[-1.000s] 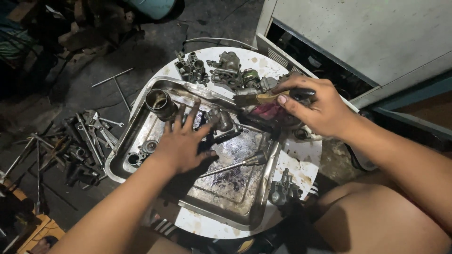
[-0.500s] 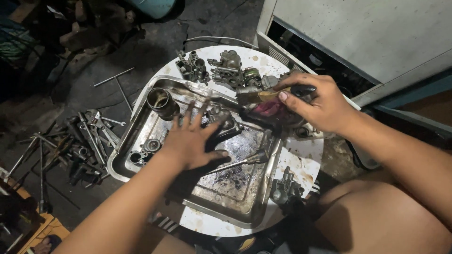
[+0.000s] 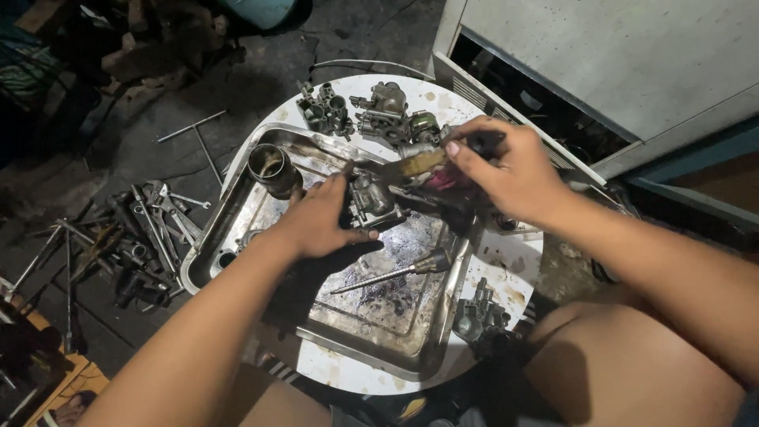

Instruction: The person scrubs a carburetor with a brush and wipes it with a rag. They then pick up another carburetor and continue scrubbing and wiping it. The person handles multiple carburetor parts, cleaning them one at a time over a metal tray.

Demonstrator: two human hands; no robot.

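Cleaning looks to be the step in hand: the left hand [image 3: 316, 225] steadies a small metal carburettor body [image 3: 370, 202] inside the steel tray [image 3: 237, 209], fingers and thumb curled onto it, while the right hand [image 3: 514, 170] pinches a brush [image 3: 423, 162] by its dark handle and lays the pale bristles against the top of the part. The part sits near the tray's far middle, just beside a short metal cup [image 3: 270, 168] and above a thin funnel-tipped tool [image 3: 395, 273] lying in dark, oily residue.

As a judgement, the next stroke calls for a firm hold from the left grip so the part does not skate on the wet tray, and short strokes that keep the bristles on the casting.

More carburettor parts [image 3: 371, 111] stand on the round white bench [image 3: 506, 265] beyond the tray, and another piece [image 3: 478, 312] sits at its near right edge. Spanners [image 3: 150, 225] lie scattered on the dark floor to the left.

The left palm hides the near side of the part. A reddish thing under the right hand may be a rag; I cannot tell.
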